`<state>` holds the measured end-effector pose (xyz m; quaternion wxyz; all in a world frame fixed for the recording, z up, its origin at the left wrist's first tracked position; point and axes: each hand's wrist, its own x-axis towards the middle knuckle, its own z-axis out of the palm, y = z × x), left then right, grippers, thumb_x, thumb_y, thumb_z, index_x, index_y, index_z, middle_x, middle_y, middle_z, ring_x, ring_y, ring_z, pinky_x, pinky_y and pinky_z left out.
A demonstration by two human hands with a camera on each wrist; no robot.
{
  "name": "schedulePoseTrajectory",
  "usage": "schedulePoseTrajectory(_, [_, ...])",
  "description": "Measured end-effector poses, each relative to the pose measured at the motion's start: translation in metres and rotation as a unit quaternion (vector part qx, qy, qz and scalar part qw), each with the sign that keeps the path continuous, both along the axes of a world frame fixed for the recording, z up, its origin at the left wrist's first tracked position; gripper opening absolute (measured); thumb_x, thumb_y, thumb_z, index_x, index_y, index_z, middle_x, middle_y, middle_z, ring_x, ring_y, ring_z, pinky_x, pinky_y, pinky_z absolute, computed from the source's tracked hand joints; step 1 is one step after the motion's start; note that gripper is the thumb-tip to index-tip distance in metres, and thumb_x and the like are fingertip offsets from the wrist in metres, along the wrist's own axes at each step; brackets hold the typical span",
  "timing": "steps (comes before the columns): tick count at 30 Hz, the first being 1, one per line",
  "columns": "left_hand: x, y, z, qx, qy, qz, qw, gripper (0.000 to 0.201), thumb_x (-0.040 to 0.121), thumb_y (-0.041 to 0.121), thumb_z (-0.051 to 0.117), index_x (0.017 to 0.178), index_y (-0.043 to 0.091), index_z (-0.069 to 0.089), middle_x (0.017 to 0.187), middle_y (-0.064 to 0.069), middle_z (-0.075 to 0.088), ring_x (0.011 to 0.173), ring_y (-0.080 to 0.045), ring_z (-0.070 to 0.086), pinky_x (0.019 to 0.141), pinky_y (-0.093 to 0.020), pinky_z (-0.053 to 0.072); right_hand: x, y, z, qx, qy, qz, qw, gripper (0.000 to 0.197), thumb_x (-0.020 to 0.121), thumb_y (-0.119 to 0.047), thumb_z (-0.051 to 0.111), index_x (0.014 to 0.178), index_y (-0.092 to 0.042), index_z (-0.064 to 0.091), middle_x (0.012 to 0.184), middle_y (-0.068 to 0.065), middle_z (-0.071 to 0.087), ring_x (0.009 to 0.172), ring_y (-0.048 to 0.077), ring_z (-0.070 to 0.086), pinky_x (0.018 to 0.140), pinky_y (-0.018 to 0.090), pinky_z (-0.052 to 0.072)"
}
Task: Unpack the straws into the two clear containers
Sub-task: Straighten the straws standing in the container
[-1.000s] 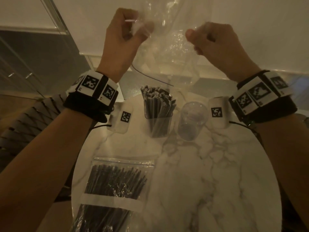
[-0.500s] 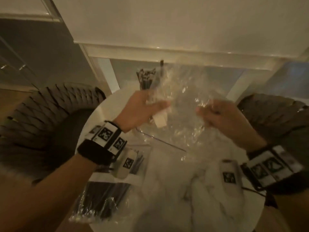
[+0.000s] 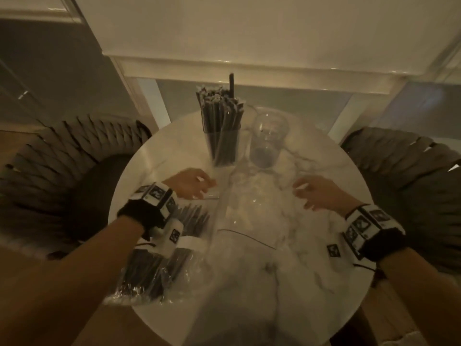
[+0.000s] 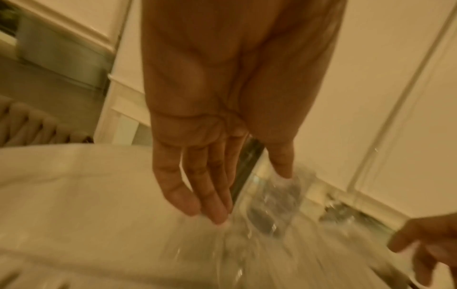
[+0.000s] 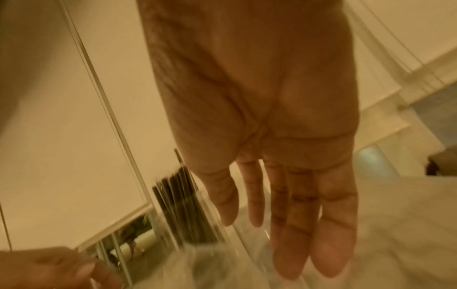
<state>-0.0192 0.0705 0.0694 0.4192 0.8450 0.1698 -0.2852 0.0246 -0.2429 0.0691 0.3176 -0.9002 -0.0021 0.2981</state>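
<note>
A clear container (image 3: 220, 146) packed with black straws (image 3: 219, 108) stands at the far side of the round marble table (image 3: 311, 283). Right beside it is an empty clear container (image 3: 268, 143). An empty clear plastic bag (image 3: 249, 211) lies flat on the table between my hands. My left hand (image 3: 199, 186) hovers at the bag's left edge with straight fingers (image 4: 217, 211) close to the plastic. My right hand (image 3: 304, 196) is open at the bag's right, its fingers (image 5: 296, 234) straight and holding nothing. A sealed bag of black straws (image 3: 159, 265) lies under my left forearm.
Woven dark chairs stand at the left (image 3: 57, 176) and right (image 3: 411, 176) of the table. A white frame and wall (image 3: 249, 66) rise just behind the far edge. The sealed bag overhangs the table's near left rim.
Both hands came down from chest height and let go of the empty bag, which now lies on the table. The fingers that pinched it have straightened.
</note>
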Motion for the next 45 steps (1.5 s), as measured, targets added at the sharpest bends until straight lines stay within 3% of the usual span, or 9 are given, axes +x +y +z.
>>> schedulePoseTrajectory(6, [0.062,0.016,0.040,0.094,-0.252,0.143,0.953,0.068,0.082,0.032,0.070,0.138,0.010,0.038,0.132,-0.014,0.053,0.117,-0.029,0.054,0.097,-0.039,0.045,0.054,0.054,0.051,0.145,-0.120,0.007,0.982,0.023,0.088,-0.010,0.058,0.111,-0.011,0.059,0.100,0.013,0.066,0.070,0.019,0.065,0.066,0.031,0.057])
schedulePoseTrajectory(9, [0.096,-0.018,0.042,0.162,-0.240,0.128,0.948,0.116,0.069,0.047,0.079,0.151,0.011,0.005,0.152,-0.018,0.023,0.138,-0.035,0.028,0.110,-0.046,0.030,0.082,0.106,0.055,0.202,-0.130,-0.005,0.971,0.050,0.084,-0.004,0.061,0.131,-0.010,0.045,0.104,0.013,0.061,0.073,0.019,0.064,0.065,0.030,0.057])
schedulePoseTrajectory(13, [0.127,-0.040,0.023,0.221,-0.257,0.205,0.918,0.138,0.050,0.056,0.084,0.152,0.018,0.000,0.150,-0.012,0.029,0.130,-0.031,0.036,0.101,-0.042,0.029,0.119,0.153,0.050,0.207,-0.120,0.019,0.971,0.086,0.076,-0.008,0.072,0.146,-0.014,0.022,0.133,0.015,0.047,0.106,0.029,0.059,0.062,0.028,0.054])
schedulePoseTrajectory(19, [0.139,-0.001,0.025,0.088,-0.269,0.144,0.948,0.081,0.071,0.025,0.079,0.138,0.017,0.036,0.134,-0.008,0.051,0.127,-0.032,0.042,0.105,-0.041,0.032,0.160,0.164,0.060,0.222,-0.159,0.090,0.958,0.046,0.077,-0.011,0.073,0.121,-0.006,0.058,0.117,0.017,0.063,0.096,0.023,0.063,0.066,0.022,0.054])
schedulePoseTrajectory(24, [0.141,0.036,0.042,-0.077,-0.326,0.078,0.939,0.066,0.071,-0.008,0.073,0.129,0.013,0.050,0.106,0.010,0.059,0.087,0.005,0.060,0.078,-0.013,0.054,0.171,0.150,0.084,0.278,-0.138,0.097,0.946,0.045,0.076,-0.005,0.074,0.117,-0.002,0.055,0.103,0.019,0.068,0.085,0.023,0.068,0.060,0.015,0.055])
schedulePoseTrajectory(29, [0.145,0.044,0.057,-0.136,-0.363,0.102,0.916,0.067,0.071,0.012,0.081,0.128,0.023,0.048,0.114,0.001,0.063,0.103,-0.003,0.063,0.083,-0.016,0.054,0.172,0.141,0.083,0.230,-0.140,0.128,0.954,0.064,0.071,-0.013,0.079,0.127,-0.019,0.050,0.115,0.014,0.059,0.087,0.026,0.068,0.063,0.020,0.057])
schedulePoseTrajectory(35, [0.125,0.039,0.039,-0.107,-0.433,0.177,0.877,0.033,0.094,0.041,0.050,0.121,0.022,0.055,0.119,0.000,0.062,0.108,-0.010,0.061,0.082,-0.025,0.052,0.159,0.140,0.081,0.281,-0.206,0.114,0.931,0.044,0.078,-0.023,0.075,0.119,-0.026,0.061,0.110,0.009,0.062,0.075,0.013,0.065,0.060,0.015,0.053])
schedulePoseTrajectory(40, [0.101,0.022,0.008,-0.054,-0.444,0.241,0.861,0.015,0.091,0.012,0.056,0.103,0.020,0.056,0.101,0.008,0.062,0.093,-0.009,0.061,0.079,-0.016,0.051,0.150,0.147,0.065,0.253,-0.220,0.151,0.930,0.043,0.078,-0.034,0.073,0.119,-0.030,0.062,0.113,-0.001,0.062,0.086,0.009,0.064,0.073,0.019,0.052])
schedulePoseTrajectory(45, [0.097,0.006,-0.017,0.029,-0.440,0.166,0.882,0.032,0.083,0.016,0.068,0.112,0.013,0.056,0.108,0.000,0.060,0.085,-0.012,0.056,0.064,-0.005,0.039,0.141,0.157,0.034,0.187,-0.307,0.124,0.925,0.066,0.069,-0.031,0.079,0.128,-0.023,0.050,0.121,0.005,0.052,0.100,0.022,0.055,0.082,0.030,0.051])
